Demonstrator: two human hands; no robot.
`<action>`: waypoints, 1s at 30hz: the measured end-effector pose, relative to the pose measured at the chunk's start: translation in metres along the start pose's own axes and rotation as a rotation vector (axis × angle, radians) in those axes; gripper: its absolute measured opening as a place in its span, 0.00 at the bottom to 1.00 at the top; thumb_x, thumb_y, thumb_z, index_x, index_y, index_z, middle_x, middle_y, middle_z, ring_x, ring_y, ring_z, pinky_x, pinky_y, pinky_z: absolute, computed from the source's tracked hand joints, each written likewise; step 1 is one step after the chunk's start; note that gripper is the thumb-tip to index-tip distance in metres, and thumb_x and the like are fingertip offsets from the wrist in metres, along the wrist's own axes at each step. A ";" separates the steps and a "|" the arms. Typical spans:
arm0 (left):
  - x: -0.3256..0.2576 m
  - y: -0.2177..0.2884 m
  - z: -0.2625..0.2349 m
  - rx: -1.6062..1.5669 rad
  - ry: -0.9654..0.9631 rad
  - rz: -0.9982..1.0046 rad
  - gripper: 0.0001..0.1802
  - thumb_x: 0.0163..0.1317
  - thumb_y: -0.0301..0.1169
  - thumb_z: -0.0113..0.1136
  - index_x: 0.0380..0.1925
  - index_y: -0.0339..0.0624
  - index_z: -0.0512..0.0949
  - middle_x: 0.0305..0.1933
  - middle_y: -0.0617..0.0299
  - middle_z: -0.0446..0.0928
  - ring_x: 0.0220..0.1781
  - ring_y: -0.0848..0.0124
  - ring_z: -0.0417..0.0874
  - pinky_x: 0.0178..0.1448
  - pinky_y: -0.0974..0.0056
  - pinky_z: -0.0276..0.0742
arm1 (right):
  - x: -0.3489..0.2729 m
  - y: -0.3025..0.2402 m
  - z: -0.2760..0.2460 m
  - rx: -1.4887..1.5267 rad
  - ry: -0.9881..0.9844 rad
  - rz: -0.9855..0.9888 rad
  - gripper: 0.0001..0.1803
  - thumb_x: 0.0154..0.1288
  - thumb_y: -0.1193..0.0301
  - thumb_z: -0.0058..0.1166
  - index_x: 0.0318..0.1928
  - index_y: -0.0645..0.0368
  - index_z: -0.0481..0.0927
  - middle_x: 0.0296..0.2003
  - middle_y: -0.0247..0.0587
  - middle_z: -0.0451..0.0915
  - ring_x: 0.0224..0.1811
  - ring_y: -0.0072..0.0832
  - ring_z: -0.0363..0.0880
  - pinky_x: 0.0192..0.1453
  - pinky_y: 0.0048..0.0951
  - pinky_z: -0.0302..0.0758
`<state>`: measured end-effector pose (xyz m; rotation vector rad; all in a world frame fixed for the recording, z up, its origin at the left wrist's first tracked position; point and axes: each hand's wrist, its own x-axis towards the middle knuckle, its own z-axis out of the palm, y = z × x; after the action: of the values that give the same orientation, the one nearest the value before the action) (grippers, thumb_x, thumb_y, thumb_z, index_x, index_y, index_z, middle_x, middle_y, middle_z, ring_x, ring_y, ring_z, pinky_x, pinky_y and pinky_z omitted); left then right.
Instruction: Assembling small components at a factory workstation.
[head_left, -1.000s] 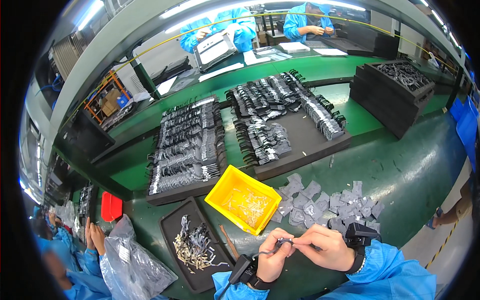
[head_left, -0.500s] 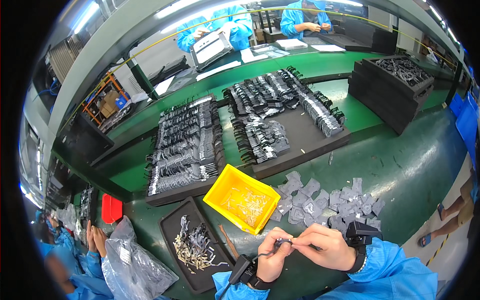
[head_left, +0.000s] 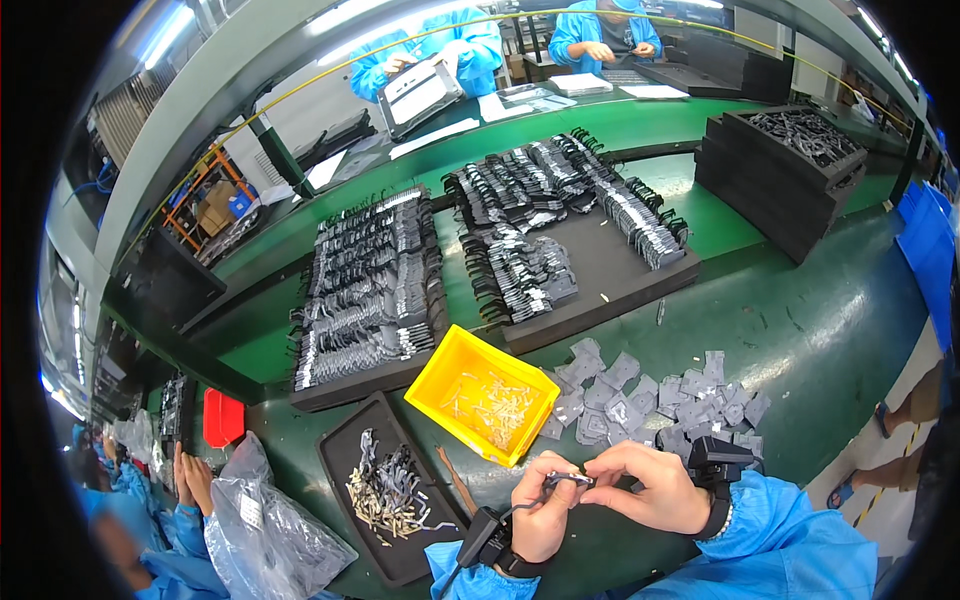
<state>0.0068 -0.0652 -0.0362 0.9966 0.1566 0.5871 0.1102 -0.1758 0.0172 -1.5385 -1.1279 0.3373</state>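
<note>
My left hand [head_left: 541, 508] is closed, pinching a short dark cable-like piece [head_left: 556, 480] between thumb and fingers; one thin end sticks out toward the wrist. Fingertips of my right hand [head_left: 652, 490] meet the piece's other end in a pinch, and what lies between them is too small to make out. Just beyond the hands stands a yellow bin [head_left: 428, 388] holding many small pale pieces. To its left, a black tray [head_left: 336, 448] carries a heap of dark cable-like pieces with pale ends. Loose grey flat plates [head_left: 625, 411] lie scattered beyond my right hand.
Two black foam trays [head_left: 640, 292] hold dense rows of dark parts. Stacked black trays [head_left: 775, 190] stand at the far right. A red bin [head_left: 223, 417] and a clear plastic bag [head_left: 270, 520] are at left, beside another person's hands [head_left: 192, 478]. More people work across the bench.
My right hand's fingertips have shifted slightly around the end of the piece. My left hand keeps its hold. Across the bench, a person's hands have moved apart.
</note>
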 end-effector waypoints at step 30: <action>0.000 0.009 0.001 -0.048 0.037 -0.149 0.10 0.62 0.26 0.52 0.42 0.36 0.69 0.30 0.65 0.67 0.27 0.79 0.66 0.31 0.75 0.60 | -0.001 0.026 0.001 0.337 -0.159 0.206 0.07 0.63 0.74 0.50 0.38 0.66 0.75 0.29 0.38 0.78 0.31 0.20 0.78 0.34 0.22 0.74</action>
<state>0.0036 -0.0626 -0.0279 0.9191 0.2465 0.4707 0.1212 -0.1740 -0.0063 -1.3455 -0.9759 0.7623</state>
